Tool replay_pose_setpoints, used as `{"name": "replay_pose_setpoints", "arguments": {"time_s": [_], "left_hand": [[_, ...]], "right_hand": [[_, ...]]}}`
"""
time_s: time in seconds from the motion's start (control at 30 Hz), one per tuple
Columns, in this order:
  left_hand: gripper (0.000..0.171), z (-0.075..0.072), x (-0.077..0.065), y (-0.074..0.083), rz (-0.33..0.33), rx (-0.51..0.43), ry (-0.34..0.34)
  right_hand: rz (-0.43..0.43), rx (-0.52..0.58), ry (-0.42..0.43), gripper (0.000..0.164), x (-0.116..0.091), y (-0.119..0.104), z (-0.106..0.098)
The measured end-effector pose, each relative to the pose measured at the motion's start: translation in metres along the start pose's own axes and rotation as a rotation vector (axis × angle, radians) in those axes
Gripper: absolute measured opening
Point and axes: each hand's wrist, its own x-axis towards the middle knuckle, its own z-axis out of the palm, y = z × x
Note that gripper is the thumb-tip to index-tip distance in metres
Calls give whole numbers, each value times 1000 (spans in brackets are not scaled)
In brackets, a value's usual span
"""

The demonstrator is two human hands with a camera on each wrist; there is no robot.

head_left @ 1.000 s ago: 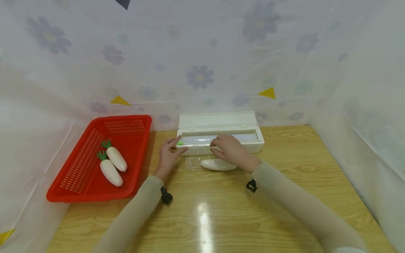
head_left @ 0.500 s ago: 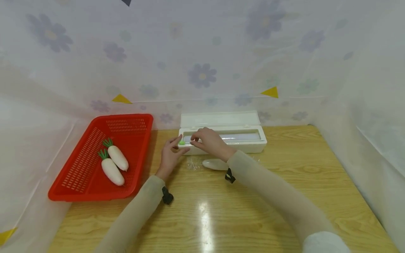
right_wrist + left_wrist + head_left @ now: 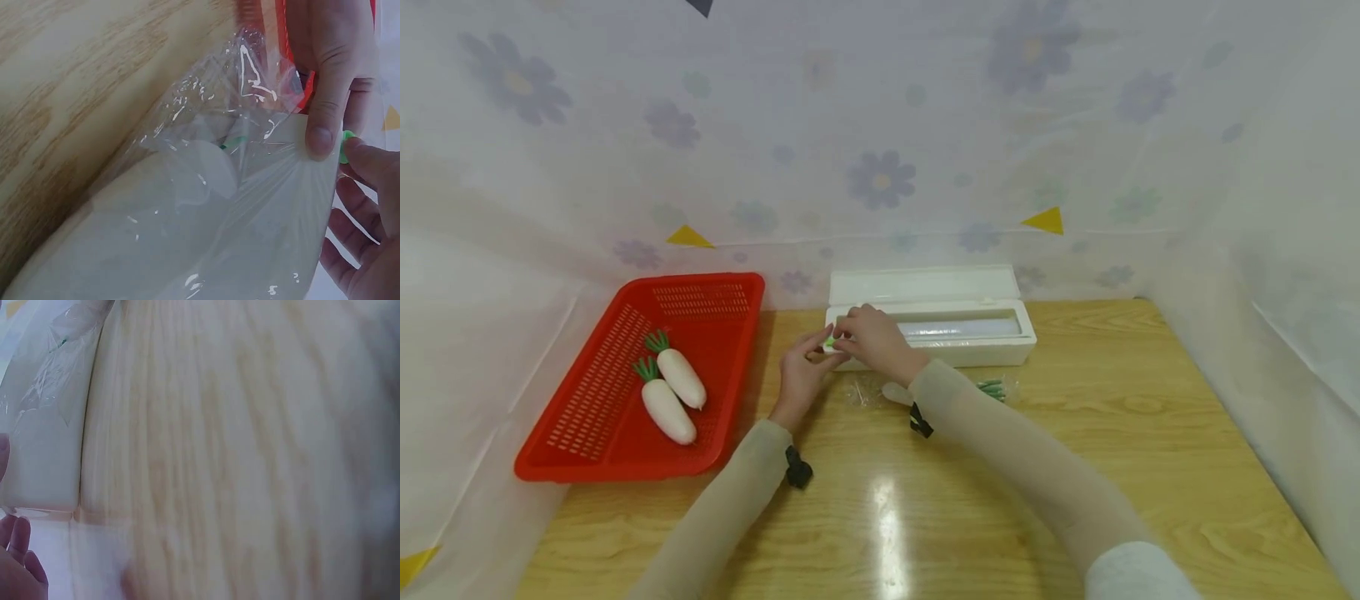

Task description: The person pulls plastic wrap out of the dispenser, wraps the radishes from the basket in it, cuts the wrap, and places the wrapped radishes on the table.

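A white cling film box stands with its lid raised, the film roll showing inside. My left hand grips the box's left end, its thumb on the front wall. At that same end my right hand pinches the small green slide cutter, thumb against it in the right wrist view. Clear film hangs crumpled over the box front in that view. Before the box lies a film-wrapped white radish, its middle hidden by my right forearm and its green leaves showing beyond.
To the left, a red plastic basket holds two white radishes with green tops. The wooden table meets a flowered white curtain behind the box, and similar sheets hang at both sides.
My right hand has slid left along the box front to the green cutter, next to my left hand. The left hand has kept its hold on the box end.
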Motion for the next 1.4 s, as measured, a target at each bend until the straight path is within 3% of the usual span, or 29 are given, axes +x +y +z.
{"name": "replay_pose_setpoints", "arguments": {"time_s": [0.4,0.67,0.97,1.4], "left_hand": [[53,3,-1,-1,-42,-40,16],[53,4,-1,1,-14,-6,23],[55,3,2,-1,-31,-23,29],[55,3,1,1,-22,-20,37]], "right_hand": [[-38,-168,34,16,-3,6,-3],[-47,-167,-4,17,-13,16,-16],[-16,-137,-50,17,-46,59,-42],[-3,-141,-5,11,-104,123,-74]]}}
